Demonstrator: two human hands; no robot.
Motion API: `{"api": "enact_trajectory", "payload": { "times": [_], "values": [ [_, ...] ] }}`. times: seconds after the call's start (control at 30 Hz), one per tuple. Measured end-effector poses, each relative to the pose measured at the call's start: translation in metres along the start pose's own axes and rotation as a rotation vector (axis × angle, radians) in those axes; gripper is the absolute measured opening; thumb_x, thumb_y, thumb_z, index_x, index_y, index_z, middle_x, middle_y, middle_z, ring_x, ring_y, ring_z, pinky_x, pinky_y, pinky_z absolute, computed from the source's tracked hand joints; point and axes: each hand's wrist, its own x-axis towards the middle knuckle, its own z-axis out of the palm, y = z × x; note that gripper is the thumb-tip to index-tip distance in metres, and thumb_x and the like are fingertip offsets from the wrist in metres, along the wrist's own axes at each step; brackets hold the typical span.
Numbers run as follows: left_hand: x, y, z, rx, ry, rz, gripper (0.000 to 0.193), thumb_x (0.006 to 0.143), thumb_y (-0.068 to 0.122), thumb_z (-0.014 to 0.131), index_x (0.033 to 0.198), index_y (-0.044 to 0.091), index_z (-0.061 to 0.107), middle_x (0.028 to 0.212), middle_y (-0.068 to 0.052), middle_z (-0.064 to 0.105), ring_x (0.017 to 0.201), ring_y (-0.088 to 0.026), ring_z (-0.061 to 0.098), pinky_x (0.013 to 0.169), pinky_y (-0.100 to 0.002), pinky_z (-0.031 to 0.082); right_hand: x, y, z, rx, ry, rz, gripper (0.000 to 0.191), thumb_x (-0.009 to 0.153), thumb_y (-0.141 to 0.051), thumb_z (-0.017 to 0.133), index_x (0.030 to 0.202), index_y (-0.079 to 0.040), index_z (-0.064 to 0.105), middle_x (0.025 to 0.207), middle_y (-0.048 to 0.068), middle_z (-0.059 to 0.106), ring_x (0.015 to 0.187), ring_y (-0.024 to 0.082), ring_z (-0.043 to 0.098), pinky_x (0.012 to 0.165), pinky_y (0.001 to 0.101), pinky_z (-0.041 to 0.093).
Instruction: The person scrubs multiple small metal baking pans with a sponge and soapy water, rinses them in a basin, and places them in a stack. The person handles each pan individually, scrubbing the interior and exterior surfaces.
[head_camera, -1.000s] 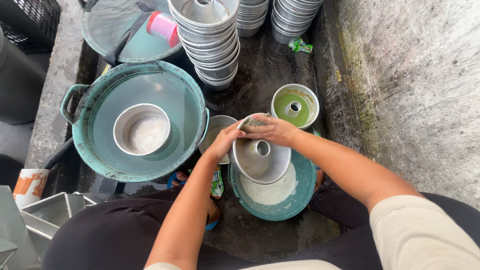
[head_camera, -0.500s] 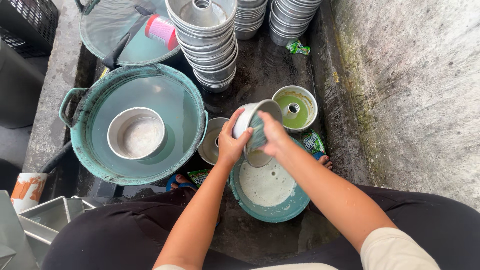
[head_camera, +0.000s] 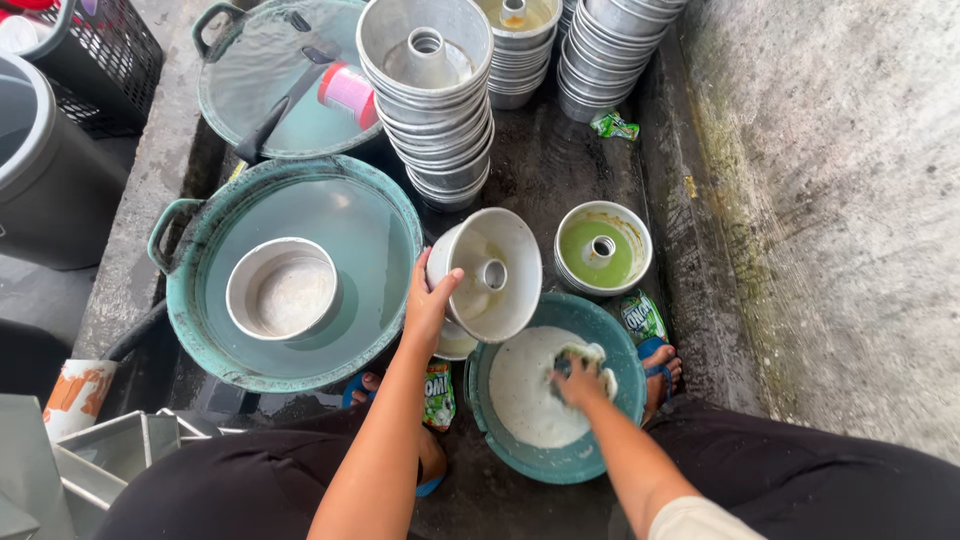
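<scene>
A metal ring mould (head_camera: 487, 273) is being gripped, tilted, by the left hand (head_camera: 428, 305); a sponge (head_camera: 585, 362) is being clutched by the right hand (head_camera: 580, 384); the wet rim could be slipping free.

A ring mould (head_camera: 490, 275) is held above a small basin (head_camera: 590, 455); a large basin (head_camera: 385, 225) lies left, stacked moulds (head_camera: 430, 110) behind.

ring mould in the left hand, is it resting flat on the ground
No, the left hand holds the ring mould tilted up on its side above the soapy basin.
</scene>
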Motion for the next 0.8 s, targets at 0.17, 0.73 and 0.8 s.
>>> {"api": "enact_trajectory", "payload": {
  "times": [0.17, 0.73, 0.8],
  "values": [
    [-0.008, 0.001, -0.004, 0.032, -0.016, -0.035, 0.092, 0.078, 0.039, 0.077, 0.153, 0.004, 0.037, 0.141, -0.017, 0.057, 0.124, -0.026, 0.06, 0.1, -0.04, 0.049, -0.045, -0.006, 0.082, -0.22, -0.077, -0.21, 0.085, 0.08, -0.038, 0.078, 0.153, -0.032, 0.037, 0.161, 0.018, 0.03, 0.142, 0.044, 0.038, 0.113, 0.0493, 0.045],
    [0.006, 0.001, 0.049, 0.119, -0.029, -0.039, 0.082, 0.079, 0.053, 0.071, 0.143, 0.004, 0.055, 0.132, -0.017, 0.065, 0.119, -0.026, 0.063, 0.101, -0.035, 0.046, -0.011, -0.141, -0.181, 0.361, 0.481, -1.109, 0.039, 0.095, -0.036, 0.061, 0.114, -0.004, 0.074, 0.12, 0.016, 0.073, 0.114, 0.034, 0.07, 0.102, 0.0465, 0.053],
    [0.003, 0.002, 0.062, 0.034, -0.049, -0.097, 0.084, 0.075, 0.052, 0.071, 0.142, 0.002, 0.058, 0.131, -0.018, 0.067, 0.117, -0.027, 0.064, 0.099, -0.036, 0.048, -0.013, -0.158, -0.178, 0.074, 0.514, -1.077, 0.035, 0.092, -0.029, 0.062, 0.111, -0.004, 0.074, 0.119, 0.018, 0.071, 0.112, 0.035, 0.068, 0.1, 0.0466, 0.052]
  ]
}}
